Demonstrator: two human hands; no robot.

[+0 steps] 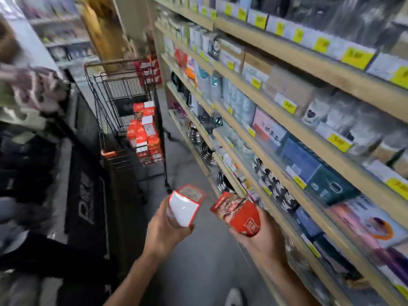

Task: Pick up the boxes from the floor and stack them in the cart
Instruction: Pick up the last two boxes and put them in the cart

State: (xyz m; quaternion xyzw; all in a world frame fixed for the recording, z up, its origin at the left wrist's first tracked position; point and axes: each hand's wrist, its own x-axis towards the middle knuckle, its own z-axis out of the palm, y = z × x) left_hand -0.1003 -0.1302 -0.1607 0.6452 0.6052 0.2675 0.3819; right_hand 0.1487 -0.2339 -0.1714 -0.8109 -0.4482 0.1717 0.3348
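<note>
Cart (114,120) ahead left, well apart from hands; red boxes (144,133) stacked inside, blurred, count unclear. Left hand (165,228) wrapped round white-faced box (185,206); right hand (260,237) wrapped round red box (236,214). Two boxes held. Risk: one-handed holds slip while walking; careless placing topples stack.

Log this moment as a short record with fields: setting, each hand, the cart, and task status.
setting: shop aisle, wooden shelves of packaged goods on the right
left hand: grips a box with a white face and red edges
right hand: grips a red box with a food picture
cart: black wire cart ahead in the aisle, apart from both hands
cart contents: stacked red and white boxes on its right side
task status: two boxes in hand, not yet in the cart
</note>
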